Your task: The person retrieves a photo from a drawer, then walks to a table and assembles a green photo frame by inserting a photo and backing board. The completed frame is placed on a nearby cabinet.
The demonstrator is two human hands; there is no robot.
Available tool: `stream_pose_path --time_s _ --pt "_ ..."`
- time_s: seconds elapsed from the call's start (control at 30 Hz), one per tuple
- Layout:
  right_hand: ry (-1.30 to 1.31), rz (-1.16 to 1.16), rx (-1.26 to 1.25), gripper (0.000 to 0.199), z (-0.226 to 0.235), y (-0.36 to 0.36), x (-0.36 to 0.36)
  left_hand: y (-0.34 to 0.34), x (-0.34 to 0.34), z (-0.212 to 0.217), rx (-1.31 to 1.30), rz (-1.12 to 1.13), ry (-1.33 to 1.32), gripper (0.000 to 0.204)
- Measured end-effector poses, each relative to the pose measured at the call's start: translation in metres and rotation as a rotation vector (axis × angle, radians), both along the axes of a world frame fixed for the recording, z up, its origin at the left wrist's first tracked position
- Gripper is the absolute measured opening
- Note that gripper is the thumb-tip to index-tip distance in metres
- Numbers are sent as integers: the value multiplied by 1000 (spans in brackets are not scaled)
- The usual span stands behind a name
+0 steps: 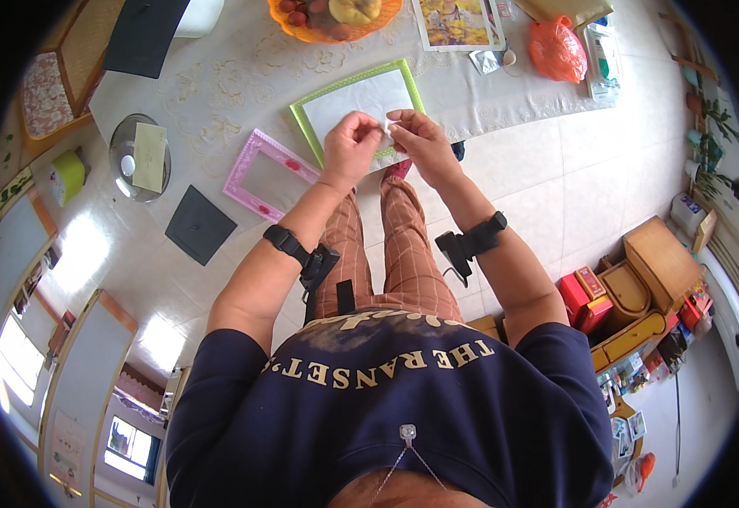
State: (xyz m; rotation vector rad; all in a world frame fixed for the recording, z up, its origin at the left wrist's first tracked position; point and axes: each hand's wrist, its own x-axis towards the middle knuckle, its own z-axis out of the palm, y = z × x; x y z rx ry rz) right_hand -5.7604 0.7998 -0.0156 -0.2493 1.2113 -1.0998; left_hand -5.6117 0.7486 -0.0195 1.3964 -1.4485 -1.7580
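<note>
Small white piece [388, 126]: being pinched in the air above the near edge of the surface, the cloth-covered table [471, 106]; it is showing pale and matt, but its outline is blurring among the fingers, so whether it is paper, film or tape I cannot tell. Grip: left hand [351, 151] is closing thumb and forefinger on one side of it; right hand [427, 146] is clamping the other side with its fingertips, the two pinches almost meeting.

Handling (judged): the piece is probably weighing next to nothing, soft, easily creased or torn; holding it by the very edges is seeming best, with light pressure.

Green frame [311, 133]: lying flat under the hands, its near side reaching the near edge of the surface; likely light and stiff, perhaps plastic, fairly slick; the outer border is offering the safer hold, the middle probably flexing if pressed. Looks: bright green border with a fine pale pattern, surrounding a plain white sheet [354, 99] that is showing faint wrinkling.

Pink frame [243, 167]: resting just left of the green one, by the near edge; its border is carrying red flower-like decorations at opposite sides; its middle is showing greyish; it is probably handling much like the green.
</note>
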Motion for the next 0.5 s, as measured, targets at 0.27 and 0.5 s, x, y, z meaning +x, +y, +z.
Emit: stream_pose_path --time_s 0.27,0.5 --pt "1450 729 -463 29 -2 -15 26 -53 -2 -9 -592 -82 -220 6" --pt "1457 772 -481 37 -9 -12 25 -80 -42 -33 -798 -325 -299 9"
